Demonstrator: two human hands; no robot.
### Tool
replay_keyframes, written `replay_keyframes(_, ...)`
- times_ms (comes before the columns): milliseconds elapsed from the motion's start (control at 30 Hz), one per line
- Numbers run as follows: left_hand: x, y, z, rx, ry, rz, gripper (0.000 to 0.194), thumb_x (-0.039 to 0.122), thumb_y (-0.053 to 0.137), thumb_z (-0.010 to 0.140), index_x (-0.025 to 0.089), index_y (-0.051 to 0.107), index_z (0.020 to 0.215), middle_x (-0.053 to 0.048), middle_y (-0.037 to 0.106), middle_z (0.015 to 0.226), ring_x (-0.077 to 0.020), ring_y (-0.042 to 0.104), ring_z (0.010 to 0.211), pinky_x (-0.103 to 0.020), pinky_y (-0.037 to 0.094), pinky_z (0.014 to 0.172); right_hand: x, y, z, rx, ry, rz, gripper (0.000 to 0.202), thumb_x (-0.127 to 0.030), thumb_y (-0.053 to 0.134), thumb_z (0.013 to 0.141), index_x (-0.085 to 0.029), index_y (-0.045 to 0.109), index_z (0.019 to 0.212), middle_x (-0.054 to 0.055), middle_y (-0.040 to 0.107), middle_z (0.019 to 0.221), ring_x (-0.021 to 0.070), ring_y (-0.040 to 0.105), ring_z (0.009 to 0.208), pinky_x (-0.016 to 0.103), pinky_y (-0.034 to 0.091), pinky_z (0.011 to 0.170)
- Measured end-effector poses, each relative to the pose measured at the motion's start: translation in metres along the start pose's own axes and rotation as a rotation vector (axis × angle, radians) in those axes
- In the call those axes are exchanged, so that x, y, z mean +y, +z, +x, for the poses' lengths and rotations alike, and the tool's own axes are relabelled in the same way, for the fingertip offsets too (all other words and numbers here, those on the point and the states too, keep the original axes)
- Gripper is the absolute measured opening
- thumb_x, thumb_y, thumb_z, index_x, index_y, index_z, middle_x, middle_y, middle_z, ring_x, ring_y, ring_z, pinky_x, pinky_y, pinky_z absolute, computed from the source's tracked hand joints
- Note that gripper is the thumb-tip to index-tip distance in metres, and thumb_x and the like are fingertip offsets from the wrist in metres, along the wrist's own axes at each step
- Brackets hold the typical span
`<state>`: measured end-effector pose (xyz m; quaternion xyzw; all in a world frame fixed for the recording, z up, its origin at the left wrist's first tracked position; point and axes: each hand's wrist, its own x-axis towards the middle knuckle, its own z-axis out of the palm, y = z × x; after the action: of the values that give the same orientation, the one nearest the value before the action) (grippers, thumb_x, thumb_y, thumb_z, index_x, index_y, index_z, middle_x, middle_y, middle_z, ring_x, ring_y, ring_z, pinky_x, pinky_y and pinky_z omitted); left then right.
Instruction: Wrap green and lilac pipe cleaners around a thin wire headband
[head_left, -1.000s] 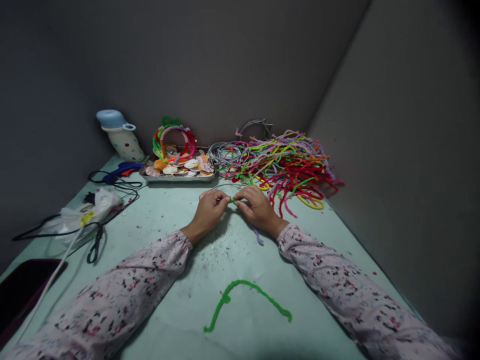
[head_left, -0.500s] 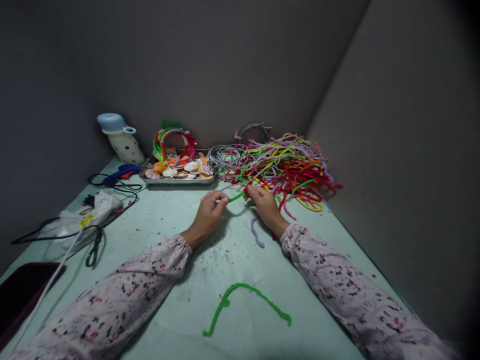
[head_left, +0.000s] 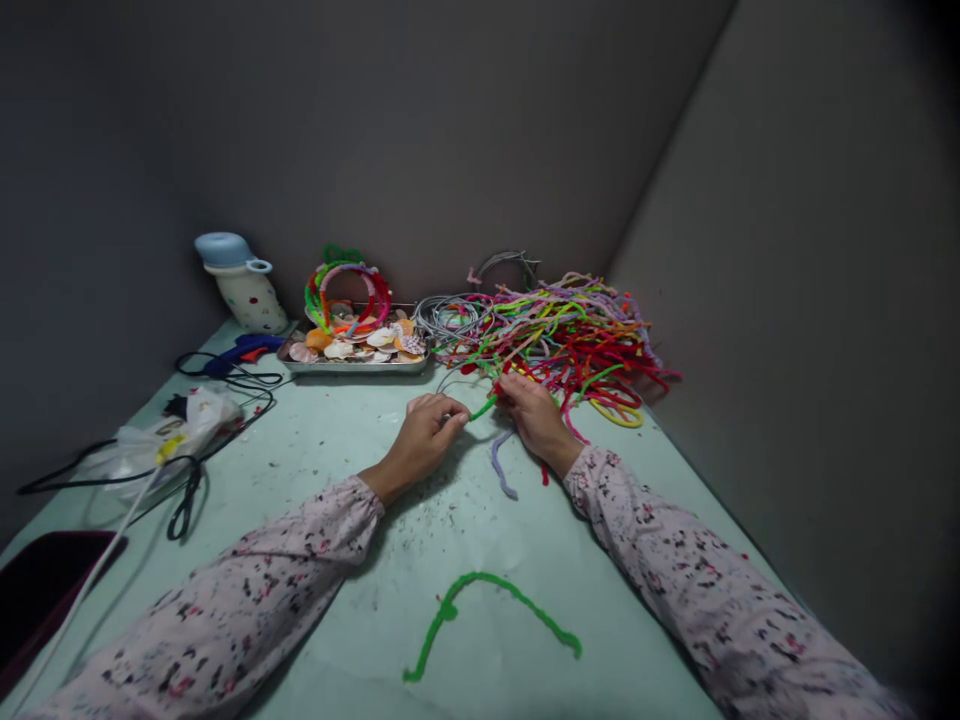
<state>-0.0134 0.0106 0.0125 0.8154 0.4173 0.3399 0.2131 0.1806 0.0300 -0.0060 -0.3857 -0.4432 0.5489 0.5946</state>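
A short stretch of green pipe cleaner (head_left: pixel 484 408) shows between my two hands, above the middle of the table. My left hand (head_left: pixel 427 437) pinches its left end between thumb and fingers. At the other end, my right hand (head_left: pixel 536 415) has its fingers closed on the piece, where a bit of red also shows; how the red joins it I cannot make out. Below my hands lies a bent green pipe cleaner (head_left: pixel 495 578), arched, with a small knob on its left side. A short purple pipe cleaner (head_left: pixel 501 470) rests beside my right wrist.
Behind my right hand spreads a heap of coloured pipe cleaners (head_left: pixel 577 330), next to coiled grey wire (head_left: pixel 454 318). A metal tray (head_left: pixel 360 370) holds shells and wrapped rings. Further left are a bottle (head_left: pixel 244 285), a blue-handled tool (head_left: pixel 247 350), black cable (head_left: pixel 196 485) and a plastic bag (head_left: pixel 202 415).
My left hand has shifted slightly right and nearer to me. My right hand has moved a little right, its fingers still on the green pipe cleaner. The view has tilted slightly.
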Motion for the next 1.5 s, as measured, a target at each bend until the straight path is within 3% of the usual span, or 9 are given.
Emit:
replay_keyframes(133,0.0015,-0.0003,-0.0007,0.011,0.021,0.021,0.014,0.033,0.057,0.087,0.021,0.065,0.085,-0.002,0.067,0.083,-0.0193,0.059,0.086,-0.038,0.038,0.091,-0.0001,-0.0010,0.0000,-0.003,-0.006,-0.028,0.028,-0.047,0.070,0.074,-0.021,0.061,0.074,-0.002,0.058,0.072,0.0115,0.052,0.065,0.024,0.043,0.064)
replay_keyframes(500,-0.0004,0.0004,-0.0017,-0.007,0.062,0.114,0.013,0.028,0.055,0.090,0.020,0.064,0.085,-0.002,0.067,0.085,-0.0192,0.058,0.087,-0.039,0.036,0.091,0.0024,-0.0037,0.0000,-0.080,-0.061,-0.079,0.025,-0.045,0.068,0.079,-0.020,0.064,0.077,-0.002,0.063,0.076,0.0119,0.056,0.070,0.025,0.042,0.070)
replay_keyframes(1500,-0.0013,0.0015,-0.0017,-0.017,0.085,0.119,0.016,0.026,0.051,0.091,0.019,0.064,0.086,-0.003,0.066,0.083,-0.0193,0.057,0.085,-0.038,0.037,0.088,0.0047,-0.0043,0.0026,-0.094,-0.018,-0.034,0.026,-0.045,0.070,0.077,-0.020,0.065,0.078,-0.001,0.061,0.074,0.0105,0.052,0.066,0.024,0.039,0.063)
